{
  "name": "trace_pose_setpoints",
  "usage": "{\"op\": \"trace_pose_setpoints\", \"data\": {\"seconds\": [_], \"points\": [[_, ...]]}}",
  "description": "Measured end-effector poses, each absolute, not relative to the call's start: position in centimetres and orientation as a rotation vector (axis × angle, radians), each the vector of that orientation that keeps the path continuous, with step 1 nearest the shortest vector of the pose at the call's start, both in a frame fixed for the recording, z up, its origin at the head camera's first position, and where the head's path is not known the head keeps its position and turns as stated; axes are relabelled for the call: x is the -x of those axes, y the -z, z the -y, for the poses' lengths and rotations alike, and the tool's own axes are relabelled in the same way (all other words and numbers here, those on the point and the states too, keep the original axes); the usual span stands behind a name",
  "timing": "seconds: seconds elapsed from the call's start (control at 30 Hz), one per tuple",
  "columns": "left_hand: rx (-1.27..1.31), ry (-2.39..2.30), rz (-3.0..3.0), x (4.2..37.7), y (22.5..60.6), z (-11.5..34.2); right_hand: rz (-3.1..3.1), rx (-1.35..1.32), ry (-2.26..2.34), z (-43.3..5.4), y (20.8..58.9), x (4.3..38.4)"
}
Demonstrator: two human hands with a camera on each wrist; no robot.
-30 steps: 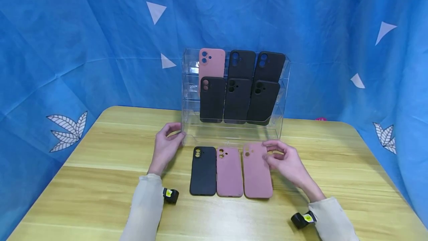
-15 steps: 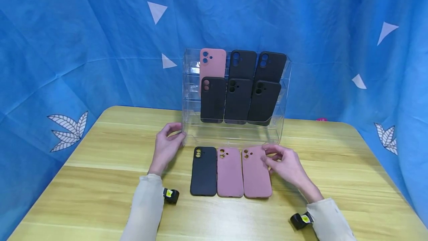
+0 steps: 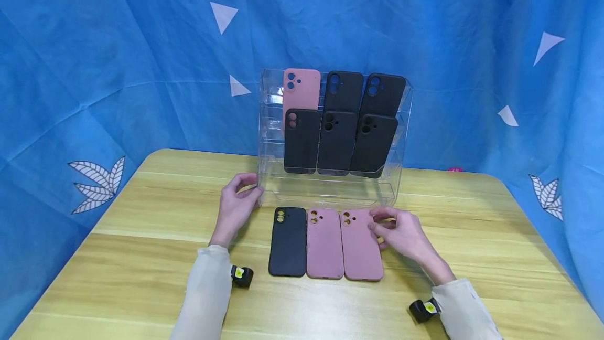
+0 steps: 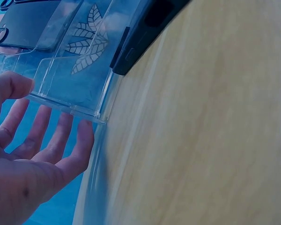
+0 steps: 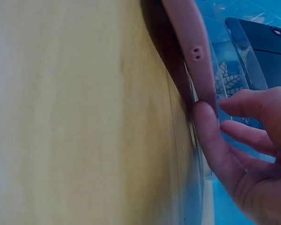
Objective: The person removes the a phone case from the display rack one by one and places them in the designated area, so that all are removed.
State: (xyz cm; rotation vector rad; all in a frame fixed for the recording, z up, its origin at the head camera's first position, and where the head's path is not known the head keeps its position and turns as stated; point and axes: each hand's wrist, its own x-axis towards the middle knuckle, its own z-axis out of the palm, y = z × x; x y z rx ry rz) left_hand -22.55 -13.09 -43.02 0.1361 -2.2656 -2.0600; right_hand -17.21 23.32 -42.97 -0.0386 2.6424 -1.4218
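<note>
1. The right hand (image 3: 405, 231) pinches the upper right edge of the right pink case (image 3: 362, 252) between thumb and fingers; I cannot tell whether that edge is lifted off the table (image 3: 491, 256).
2. That case lies at the right end of a row of three, just in front of the clear rack (image 3: 325, 191); the middle pink case (image 3: 324, 251) and the loose black case (image 3: 288, 245) make up the rest.
3. The left hand (image 3: 237, 201) has its fingers loosely spread, tips against the rack's left side; how hard they press I cannot tell.
4. In the rack I count six cases: one pink, the racked pink case (image 3: 302, 87), and five black cases (image 3: 337, 143). The front three hide the lower parts of the rear three.
5. The rack's clear walls are hard to make out against the blue curtain (image 3: 141, 51).
6. Two sleeves (image 3: 200, 293) run out of sight at the near edge.
</note>
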Motion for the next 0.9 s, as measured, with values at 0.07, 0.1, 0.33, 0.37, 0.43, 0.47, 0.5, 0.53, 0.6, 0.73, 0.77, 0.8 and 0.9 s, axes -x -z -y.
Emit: {"op": "trace_pose_setpoints", "data": {"seconds": [0.07, 0.1, 0.33, 0.37, 0.43, 0.47, 0.5, 0.53, 0.6, 0.73, 0.77, 0.8, 0.9], "points": [[-0.135, 2.064, 2.267, 22.56, 43.01, 13.11, -2.624, 0.038, 1.434, -23.30, 42.97, 17.15], [-0.136, 2.064, 2.268, 22.56, 43.00, 13.12, -2.614, 0.035, 1.442, -23.30, 42.98, 17.14], [-0.145, 2.068, 2.265, 22.60, 42.99, 13.09, -2.610, 0.023, 1.426, -23.17, 43.06, 17.12], [-0.145, 2.068, 2.264, 22.61, 43.00, 13.07, -2.610, 0.025, 1.426, -23.12, 43.05, 17.12], [-0.145, 2.067, 2.262, 22.58, 43.01, 13.04, -2.608, 0.030, 1.426, -22.96, 42.99, 17.11], [-0.145, 2.065, 2.262, 22.59, 43.03, 13.04, -2.608, 0.033, 1.425, -22.87, 42.93, 17.12], [-0.145, 2.066, 2.261, 22.58, 43.05, 13.04, -2.609, 0.035, 1.425, -22.79, 42.87, 17.13], [-0.144, 2.065, 2.261, 22.58, 43.06, 13.04, -2.610, 0.038, 1.422, -22.72, 42.83, 17.12], [-0.140, 2.061, 2.265, 22.59, 43.08, 13.06, -2.625, 0.041, 1.404, -22.65, 42.79, 17.16], [-0.137, 2.057, 2.271, 22.60, 43.06, 13.09, -2.643, 0.038, 1.372, -22.78, 42.74, 17.28], [-0.137, 2.056, 2.274, 22.61, 43.05, 13.11, -2.649, 0.041, 1.364, -22.84, 42.70, 17.29], [-0.138, 2.056, 2.275, 22.60, 43.03, 13.12, -2.658, 0.047, 1.353, -22.91, 42.64, 17.29], [-0.139, 2.053, 2.277, 22.55, 42.98, 13.14, -2.683, 0.071, 1.325, -23.08, 42.34, 17.24]]}}
